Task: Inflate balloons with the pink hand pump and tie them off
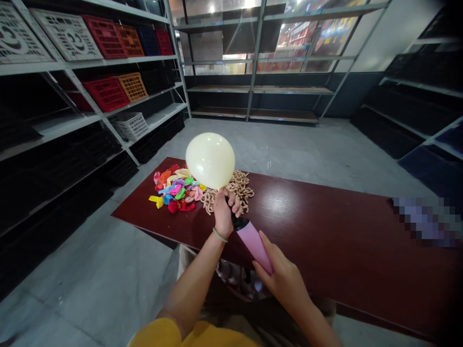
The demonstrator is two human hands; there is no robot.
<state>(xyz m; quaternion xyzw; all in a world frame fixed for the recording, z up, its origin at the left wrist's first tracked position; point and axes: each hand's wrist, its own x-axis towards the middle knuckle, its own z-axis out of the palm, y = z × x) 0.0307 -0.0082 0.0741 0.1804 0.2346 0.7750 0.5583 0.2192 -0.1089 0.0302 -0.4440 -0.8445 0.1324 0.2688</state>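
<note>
Firmly, your left hand [224,214] clenches the neck of the pale yellow rubber balloon [210,160] around the black nozzle [240,222] to seal it, while your right hand [284,279] grasps the pink plastic hand pump [253,246] to brace it.

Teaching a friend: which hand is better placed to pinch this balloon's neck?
Probably the left: the left hand grips the neck of the cream balloon at the black nozzle, while the right hand sits lower on the pink pump body.

Left hand [223,214] — balloon [210,160], right hand [284,279] — pink pump [254,246]
</note>
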